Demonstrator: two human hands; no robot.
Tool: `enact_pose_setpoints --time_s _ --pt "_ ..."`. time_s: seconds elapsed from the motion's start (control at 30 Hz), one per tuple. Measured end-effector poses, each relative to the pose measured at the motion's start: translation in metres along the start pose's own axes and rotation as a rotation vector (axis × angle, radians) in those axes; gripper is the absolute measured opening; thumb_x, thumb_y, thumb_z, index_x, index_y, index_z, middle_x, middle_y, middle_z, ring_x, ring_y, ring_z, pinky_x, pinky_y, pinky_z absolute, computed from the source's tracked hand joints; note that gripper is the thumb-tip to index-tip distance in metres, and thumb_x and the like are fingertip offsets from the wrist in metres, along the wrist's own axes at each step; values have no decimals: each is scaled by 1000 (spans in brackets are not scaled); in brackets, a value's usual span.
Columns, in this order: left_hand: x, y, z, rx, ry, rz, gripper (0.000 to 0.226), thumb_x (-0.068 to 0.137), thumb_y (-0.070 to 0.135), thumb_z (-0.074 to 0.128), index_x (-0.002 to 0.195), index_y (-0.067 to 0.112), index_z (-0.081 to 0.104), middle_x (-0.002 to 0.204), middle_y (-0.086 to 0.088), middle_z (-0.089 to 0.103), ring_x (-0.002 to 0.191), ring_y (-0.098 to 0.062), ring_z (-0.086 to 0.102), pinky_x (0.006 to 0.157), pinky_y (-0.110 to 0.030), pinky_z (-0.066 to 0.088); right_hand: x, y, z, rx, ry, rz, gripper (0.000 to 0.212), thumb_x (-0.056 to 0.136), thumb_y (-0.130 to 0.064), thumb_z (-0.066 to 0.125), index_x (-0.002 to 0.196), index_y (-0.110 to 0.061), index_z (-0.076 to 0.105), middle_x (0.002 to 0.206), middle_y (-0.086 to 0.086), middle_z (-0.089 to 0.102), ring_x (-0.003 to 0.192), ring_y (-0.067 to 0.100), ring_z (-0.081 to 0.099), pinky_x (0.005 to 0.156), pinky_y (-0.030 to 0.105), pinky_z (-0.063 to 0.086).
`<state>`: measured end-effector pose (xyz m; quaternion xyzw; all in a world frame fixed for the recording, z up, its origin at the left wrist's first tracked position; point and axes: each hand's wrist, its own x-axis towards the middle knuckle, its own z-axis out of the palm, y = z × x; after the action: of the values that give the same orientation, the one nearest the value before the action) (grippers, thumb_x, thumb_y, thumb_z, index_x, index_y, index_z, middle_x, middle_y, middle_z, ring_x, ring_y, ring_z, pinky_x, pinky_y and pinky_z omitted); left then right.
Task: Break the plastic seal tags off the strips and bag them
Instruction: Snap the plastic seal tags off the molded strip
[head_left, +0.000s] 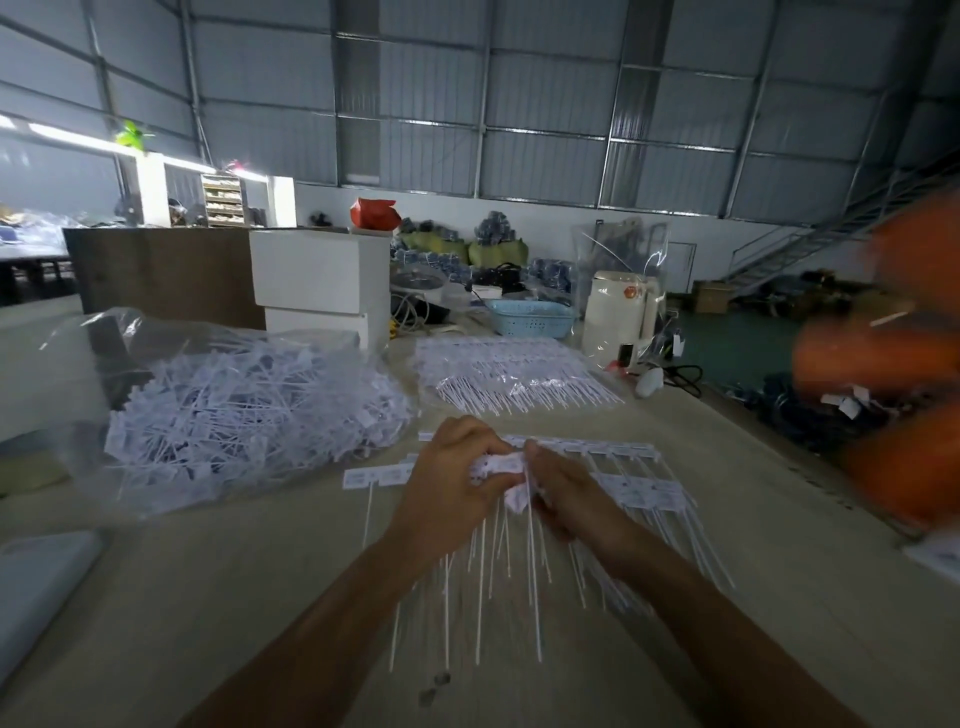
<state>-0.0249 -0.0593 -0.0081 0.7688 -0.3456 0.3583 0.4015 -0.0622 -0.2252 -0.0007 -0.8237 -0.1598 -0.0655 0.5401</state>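
My left hand (449, 478) and my right hand (563, 493) both grip a bunch of white plastic seal tags (501, 467) at their label heads, with the thin tails hanging down toward me over the table. Under the hands lie flat strips of joined tags (628, 486), and a single strip end (371, 477) sticks out to the left. A clear plastic bag (234, 410) heaped with loose tags lies open on the table to the left. Another stack of tag strips (519, 374) lies farther back.
The work surface is a pale wooden table (260, 597). A blurred person in orange (893, 374) is at the right edge. White boxes (322, 280), a blue basket (530, 317) and a white kettle (618, 312) stand at the back. A grey pad (36, 582) lies at the left.
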Motion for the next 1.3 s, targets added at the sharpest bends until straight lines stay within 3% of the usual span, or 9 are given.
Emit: enact_pose_setpoints --time_s 0.13,0.27,0.33,0.47,0.63,0.8,0.93,1.1,1.3 --pt "-1 6 -3 -12 -26 25 15 81 21 76 89 9 72 90 1 62 85 -11 54 78 -19 41 -2 -1 8 92 1 -86 32 105 -27 46 77 -31 61 56 -16 59 48 -4 54 48 8 38" --pt "-1 2 -11 -49 -174 55 27 90 26 68 115 14 71 108 2 66 101 -14 60 88 -28 46 -4 5 0 294 71 -1 37 101 -39 51 69 -22 59 54 4 44 41 13 38 40 20 29" --pt "-4 -4 -16 39 -176 67 33 92 25 65 124 15 67 118 1 64 110 -16 58 95 -32 47 -2 7 -4 385 77 65 40 102 -36 50 65 -23 57 53 2 40 40 13 32 41 20 25" --pt "-7 -7 -16 269 -111 198 25 91 19 66 113 7 71 109 -6 70 97 -26 66 81 -40 55 -2 9 -3 468 9 93 39 103 -33 49 68 -18 54 55 2 36 40 13 28 40 18 23" --pt "-8 1 -17 167 -155 135 30 99 24 50 111 7 71 104 -6 71 93 -24 65 79 -34 53 -4 11 -5 62 98 -173 29 102 -26 48 89 0 56 64 -2 51 53 12 46 49 23 37" --pt "-2 2 -14 19 -167 71 19 96 11 60 108 7 73 101 -3 73 89 -12 63 81 -15 43 -4 12 -17 -269 118 -350 26 105 -32 44 96 -13 58 76 6 58 66 24 55 63 43 42" --pt "1 2 -16 -35 -210 72 19 99 8 56 95 7 74 85 -4 71 75 -16 64 72 -28 50 -3 15 -20 -362 108 -378 23 104 -34 43 99 -17 57 75 8 60 62 27 55 60 49 44" --pt "0 4 -16 -192 -179 -94 27 96 19 58 75 11 73 70 8 69 64 -4 63 65 -19 49 -2 11 -23 -570 186 -484 30 100 -47 38 95 -23 54 74 -4 60 61 10 55 56 38 48" --pt "-1 6 -12 -317 -196 -193 24 95 23 63 77 10 73 68 13 68 63 -3 63 65 -16 48 3 18 -24 -570 218 -455 25 101 -44 36 92 -26 52 72 -8 56 61 7 54 56 22 43"
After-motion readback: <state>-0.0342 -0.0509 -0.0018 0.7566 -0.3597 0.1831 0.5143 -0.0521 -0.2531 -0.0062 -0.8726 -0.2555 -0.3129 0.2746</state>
